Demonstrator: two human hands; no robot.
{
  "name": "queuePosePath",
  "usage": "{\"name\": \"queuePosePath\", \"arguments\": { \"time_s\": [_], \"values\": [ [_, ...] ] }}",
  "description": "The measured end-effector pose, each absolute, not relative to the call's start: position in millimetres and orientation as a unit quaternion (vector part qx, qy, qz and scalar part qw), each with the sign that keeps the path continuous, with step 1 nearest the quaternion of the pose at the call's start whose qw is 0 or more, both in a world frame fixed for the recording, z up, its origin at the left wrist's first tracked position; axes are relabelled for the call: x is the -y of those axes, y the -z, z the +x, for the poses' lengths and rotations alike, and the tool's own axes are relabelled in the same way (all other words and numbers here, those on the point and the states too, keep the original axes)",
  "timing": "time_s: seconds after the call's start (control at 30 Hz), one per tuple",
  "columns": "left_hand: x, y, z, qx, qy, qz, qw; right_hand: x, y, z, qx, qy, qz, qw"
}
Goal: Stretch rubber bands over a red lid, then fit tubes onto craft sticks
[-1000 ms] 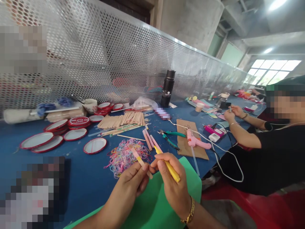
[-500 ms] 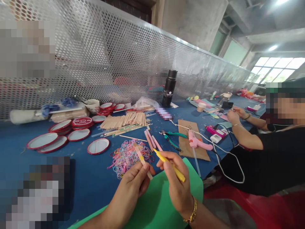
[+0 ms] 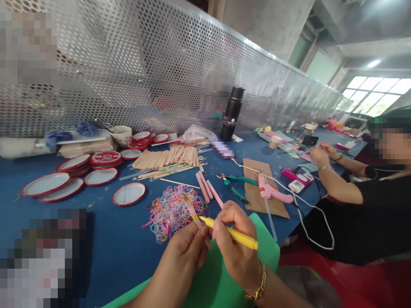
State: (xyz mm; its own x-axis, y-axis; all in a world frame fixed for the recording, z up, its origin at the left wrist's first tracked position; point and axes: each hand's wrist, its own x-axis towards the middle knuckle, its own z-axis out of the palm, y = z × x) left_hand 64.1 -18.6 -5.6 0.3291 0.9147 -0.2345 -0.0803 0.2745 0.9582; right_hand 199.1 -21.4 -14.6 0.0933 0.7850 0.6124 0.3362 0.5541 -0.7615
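Observation:
Between the thumb and fingers of my left hand (image 3: 189, 248) is a flat wooden craft stick (image 3: 190, 206), tilted, with a pink part and a yellow band along it. My right hand (image 3: 236, 239) grips a yellow marker (image 3: 239, 236) like a pen, its tip close to the yellow band; whether it touches I cannot tell. Beyond the stick lies a tangle of colourful rubber bands (image 3: 173, 209). Under both hands spreads a green sheet (image 3: 221, 278). Pink markers (image 3: 203, 188) rest just past my right hand.
Left are red-rimmed lids (image 3: 129, 194) and a pile of craft sticks (image 3: 167, 157). Teal-handled pliers (image 3: 236, 188) and a pink glue gun (image 3: 269, 190) on cardboard (image 3: 255, 169) lie right, with a white cord. A black bottle (image 3: 232, 113) stands behind. A co-worker (image 3: 346, 201) sits at right.
My right hand has turned the yellow marker flatter and brought its tip down to the stick's yellow band. My left hand keeps hold of the stick. The view has shifted slightly.

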Motion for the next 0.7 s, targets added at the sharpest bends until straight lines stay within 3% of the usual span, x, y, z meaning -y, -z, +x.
{"name": "queuePosePath", "arguments": {
  "time_s": [0.7],
  "values": [
    [17.9,6.5,64.6,-0.451,-0.371,0.493,0.645,20.6,9.8,198.2,0.683,-0.148,-0.43,0.571]
  ]
}}
